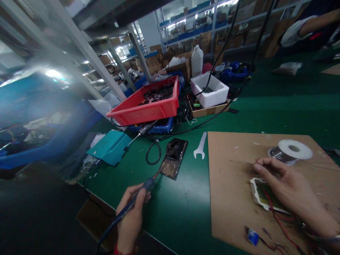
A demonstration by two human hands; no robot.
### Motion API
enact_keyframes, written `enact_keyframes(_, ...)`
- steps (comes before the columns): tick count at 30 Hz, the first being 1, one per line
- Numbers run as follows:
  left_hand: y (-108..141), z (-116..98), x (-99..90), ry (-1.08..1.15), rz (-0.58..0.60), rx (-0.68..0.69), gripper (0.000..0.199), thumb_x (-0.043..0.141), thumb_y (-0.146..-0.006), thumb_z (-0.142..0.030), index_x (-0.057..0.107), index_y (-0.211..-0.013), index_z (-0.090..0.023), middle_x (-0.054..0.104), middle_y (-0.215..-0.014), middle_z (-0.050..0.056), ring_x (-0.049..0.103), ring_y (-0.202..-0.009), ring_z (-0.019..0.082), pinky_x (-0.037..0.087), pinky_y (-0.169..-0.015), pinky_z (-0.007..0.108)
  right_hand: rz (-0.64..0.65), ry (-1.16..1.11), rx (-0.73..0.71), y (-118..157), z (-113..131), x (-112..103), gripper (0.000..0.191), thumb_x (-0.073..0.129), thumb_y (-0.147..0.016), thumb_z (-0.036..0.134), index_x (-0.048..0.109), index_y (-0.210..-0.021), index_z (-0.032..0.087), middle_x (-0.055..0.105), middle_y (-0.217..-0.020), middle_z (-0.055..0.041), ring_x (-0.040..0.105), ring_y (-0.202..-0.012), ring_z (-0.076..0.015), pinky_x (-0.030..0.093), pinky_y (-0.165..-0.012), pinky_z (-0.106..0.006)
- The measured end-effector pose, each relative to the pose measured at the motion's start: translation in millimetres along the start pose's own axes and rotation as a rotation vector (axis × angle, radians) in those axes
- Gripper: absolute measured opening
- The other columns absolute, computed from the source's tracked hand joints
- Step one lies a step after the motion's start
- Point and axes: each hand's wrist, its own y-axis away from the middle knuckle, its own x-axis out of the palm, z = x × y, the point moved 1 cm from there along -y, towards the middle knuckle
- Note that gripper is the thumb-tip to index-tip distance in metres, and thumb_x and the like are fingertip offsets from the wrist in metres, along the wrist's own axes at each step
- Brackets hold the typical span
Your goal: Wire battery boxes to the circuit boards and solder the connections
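Note:
My left hand (132,209) is closed around the handle of a soldering iron (149,183). The iron's tip reaches the sponge area of a dark soldering iron stand (171,168). Over the cardboard sheet, my right hand (284,184) pinches a thin strand of what looks like solder wire (250,163). Below that hand lies a white-framed panel (256,194) with a greenish inside, partly covered by the hand. Red and black wires (278,221) run from it. A white spool of solder wire (292,150) sits just beyond my right fingers.
An open-end wrench (201,146) lies left of the cardboard sheet (225,212). A teal soldering station (108,147), red bin (148,111) and white foam box (209,90) stand farther back. A small blue component (252,236) is near the front. Another person's arm (313,26) shows at upper right.

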Motion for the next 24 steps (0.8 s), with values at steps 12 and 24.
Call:
enact_keyframes(12, 4, -26, 7.4, 0.603, -0.065, -0.261, 0.044, 0.079, -0.057, -0.051, 0.060, -0.078, -0.018, 0.052, -0.056, -0.004, 0.044, -0.051, 0.009, 0.044, -0.043, 0.018, 0.021, -0.037, -0.076, 2, 5, 0, 0.032, 0.059, -0.074, 0.051, 0.057, -0.081, 0.020, 0.063, -0.078, -0.0044, 0.059, -0.073, -0.0224, 0.044, -0.068, -0.033)
enact_keyframes(24, -1, -106, 105.8, 0.551, 0.135, 0.313, 0.028, 0.059, -0.079, -0.045, 0.061, -0.072, -0.018, 0.052, -0.049, -0.002, 0.049, -0.047, 0.011, 0.044, -0.043, 0.019, 0.030, -0.260, -0.030, 8, 13, -1, 0.014, 0.052, -0.087, 0.033, 0.056, -0.082, 0.020, 0.062, -0.076, -0.0010, 0.059, -0.074, -0.0168, 0.045, -0.069, -0.031)
